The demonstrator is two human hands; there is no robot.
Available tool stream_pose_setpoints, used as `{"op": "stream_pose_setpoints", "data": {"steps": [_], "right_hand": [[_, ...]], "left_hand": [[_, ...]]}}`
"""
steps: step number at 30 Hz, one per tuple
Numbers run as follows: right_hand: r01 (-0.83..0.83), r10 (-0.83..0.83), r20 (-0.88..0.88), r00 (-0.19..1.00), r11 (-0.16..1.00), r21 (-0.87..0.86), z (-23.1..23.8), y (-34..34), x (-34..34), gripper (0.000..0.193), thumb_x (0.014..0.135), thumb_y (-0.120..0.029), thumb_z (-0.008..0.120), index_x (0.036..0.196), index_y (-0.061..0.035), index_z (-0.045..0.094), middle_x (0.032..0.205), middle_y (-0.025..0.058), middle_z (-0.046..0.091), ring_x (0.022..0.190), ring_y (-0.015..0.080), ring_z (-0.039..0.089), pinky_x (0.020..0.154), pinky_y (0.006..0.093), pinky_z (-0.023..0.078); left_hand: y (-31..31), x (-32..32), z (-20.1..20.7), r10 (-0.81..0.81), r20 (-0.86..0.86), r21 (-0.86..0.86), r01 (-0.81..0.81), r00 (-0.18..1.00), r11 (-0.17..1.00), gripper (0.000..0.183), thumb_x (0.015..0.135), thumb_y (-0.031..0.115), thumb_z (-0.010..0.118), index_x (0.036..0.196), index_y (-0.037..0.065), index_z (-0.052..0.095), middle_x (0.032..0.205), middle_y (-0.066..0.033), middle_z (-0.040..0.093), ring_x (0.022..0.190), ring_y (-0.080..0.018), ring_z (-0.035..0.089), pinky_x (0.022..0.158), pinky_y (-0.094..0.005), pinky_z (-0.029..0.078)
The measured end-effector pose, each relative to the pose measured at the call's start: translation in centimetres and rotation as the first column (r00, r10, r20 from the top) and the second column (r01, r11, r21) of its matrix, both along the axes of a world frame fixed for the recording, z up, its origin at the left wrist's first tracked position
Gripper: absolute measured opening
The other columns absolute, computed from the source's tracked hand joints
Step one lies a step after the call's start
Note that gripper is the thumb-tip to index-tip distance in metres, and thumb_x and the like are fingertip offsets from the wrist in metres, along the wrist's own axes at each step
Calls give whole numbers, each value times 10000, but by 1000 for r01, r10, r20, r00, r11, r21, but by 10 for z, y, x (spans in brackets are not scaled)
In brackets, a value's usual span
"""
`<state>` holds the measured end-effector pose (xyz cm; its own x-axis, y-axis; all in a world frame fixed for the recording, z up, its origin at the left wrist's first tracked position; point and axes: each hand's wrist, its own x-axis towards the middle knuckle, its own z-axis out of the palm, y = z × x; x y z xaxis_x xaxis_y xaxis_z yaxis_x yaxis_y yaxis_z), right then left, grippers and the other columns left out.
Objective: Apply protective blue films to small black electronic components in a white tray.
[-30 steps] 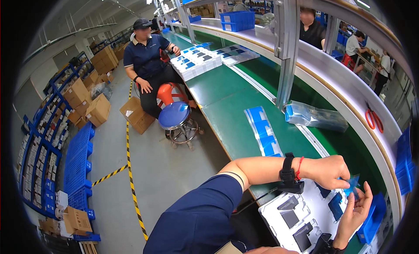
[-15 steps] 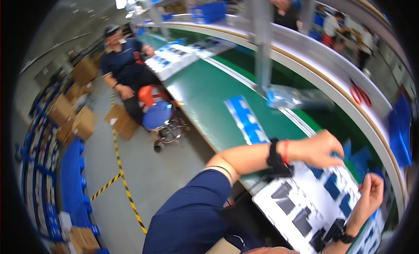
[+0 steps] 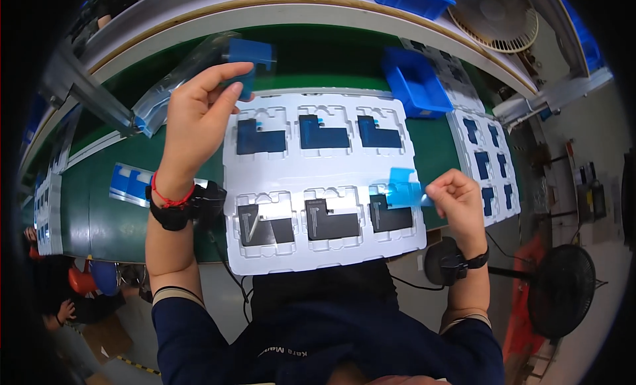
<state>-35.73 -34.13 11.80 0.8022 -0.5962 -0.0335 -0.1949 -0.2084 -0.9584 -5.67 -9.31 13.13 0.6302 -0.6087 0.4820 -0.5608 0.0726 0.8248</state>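
Before me lies a white molded plastic tray holding several flat, dark L-shaped pieces. The far row looks bluish, including a middle piece; the near row is black, including a center piece. Above the tray's far left corner, my left hand pinches a piece of blue film between thumb and fingers. At the right side, my right hand grips another translucent blue film by its edge, over the near right piece. A thin light strip rests across the near left piece.
Left of the tray lies a blue-and-white film sheet on the green table. A clear plastic bag is behind my left hand. At right are a blue bin, another loaded tray and a black fan. A shelf runs along the back.
My view has swung right, from the aisle and seated person to the tray ahead. My hands have moved apart, and blue film now shows clearly in each.
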Motion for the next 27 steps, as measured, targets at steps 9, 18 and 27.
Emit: {"op": "stream_pose_setpoints", "data": {"steps": [9,18,27], "right_hand": [[-89,110,-110,988,980,180,-21,14,-10,76,817,7,660,773,-10,601,691,-3,616,603,6,529,545,144,403],[-121,142,-76,987,964,235,-29,11,-10,79,808,19,672,766,-5,609,719,21,637,634,25,557,575,155,433],[-108,129,-81,988,968,225,-28,12,-11,80,807,23,671,763,-4,610,710,18,633,623,25,553,571,154,433]], "left_hand": [[3,-4,-2,-1,21,-4,1,1000,1000,237,892,11,540,1110,8,632,942,-53,661,827,-109,649,642,-208,470],[5,1,-5,-26,-16,69,27,1000,997,255,908,16,529,1151,-16,601,1030,-73,632,884,-131,638,684,-209,459],[4,1,-7,-27,-11,61,27,1000,998,256,908,15,529,1152,-16,600,1051,-85,635,890,-143,645,689,-211,465]]}}
